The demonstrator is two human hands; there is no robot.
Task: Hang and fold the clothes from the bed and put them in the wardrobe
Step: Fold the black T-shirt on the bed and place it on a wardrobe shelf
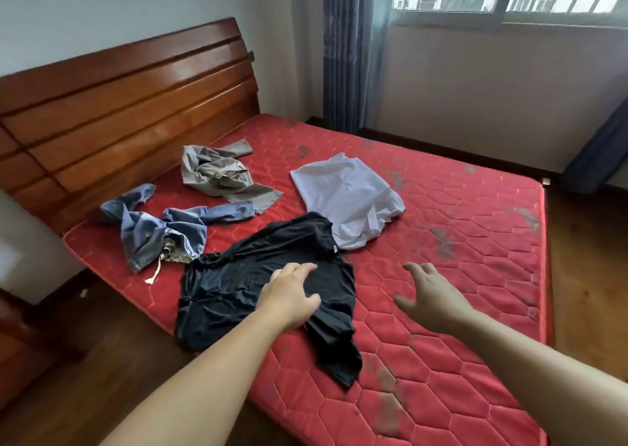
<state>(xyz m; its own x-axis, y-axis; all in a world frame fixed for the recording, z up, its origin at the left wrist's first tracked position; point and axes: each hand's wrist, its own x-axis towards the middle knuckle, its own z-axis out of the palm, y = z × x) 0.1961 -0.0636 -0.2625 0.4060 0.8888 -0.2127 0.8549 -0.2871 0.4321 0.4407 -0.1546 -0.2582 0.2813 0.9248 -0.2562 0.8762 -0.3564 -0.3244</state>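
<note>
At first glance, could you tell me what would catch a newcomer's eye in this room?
The bare red mattress fills the view, with four garments strewn toward the wooden headboard: a black top nearest, a white shirt beyond it, blue jeans and a grey garment at the far left. The left hand rests on the black top; the right hand hovers open beside it.

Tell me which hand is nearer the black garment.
Left. The left hand rests on the black garment; the right hand hovers open over bare mattress just beside it.
</note>
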